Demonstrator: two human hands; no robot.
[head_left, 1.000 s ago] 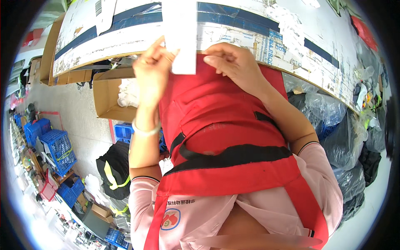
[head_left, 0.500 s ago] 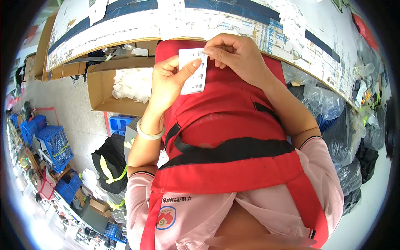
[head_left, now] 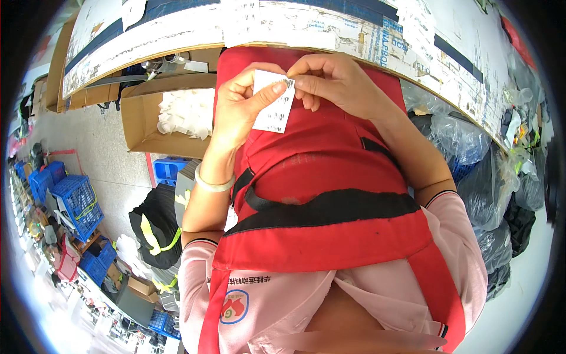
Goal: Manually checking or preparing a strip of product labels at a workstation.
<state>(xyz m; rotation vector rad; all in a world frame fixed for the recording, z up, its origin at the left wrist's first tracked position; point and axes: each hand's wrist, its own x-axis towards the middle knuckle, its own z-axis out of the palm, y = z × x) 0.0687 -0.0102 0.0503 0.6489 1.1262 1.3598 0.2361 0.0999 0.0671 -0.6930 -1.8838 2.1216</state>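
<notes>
My left hand [head_left: 242, 101] grips a small white label sheet [head_left: 272, 112] with rows of dark barcode-like print. Its thumb lies across the front near the upper edge, and its fingers are bent behind. At the sheet's upper right corner my right hand [head_left: 336, 79] pinches with thumb and forefinger, the other fingers curled below. Whether a single label is between those fingertips is too small to tell. Both hands are held over the red apron [head_left: 318, 141] on my lap, just short of the table edge.
A worn white table [head_left: 330, 23] with blue strips runs across the far side, label strips [head_left: 242, 23] lying on it. Below its left part, an open cardboard box [head_left: 138, 127] holds white scraps [head_left: 186, 112]. Plastic bags [head_left: 477, 183] crowd the right; blue crates [head_left: 79, 200] stand left.
The label sheet has tilted slightly, its lower end swinging left. My left fingers have shifted up behind it, and my right hand's fingertips have come slightly lower at its corner.
</notes>
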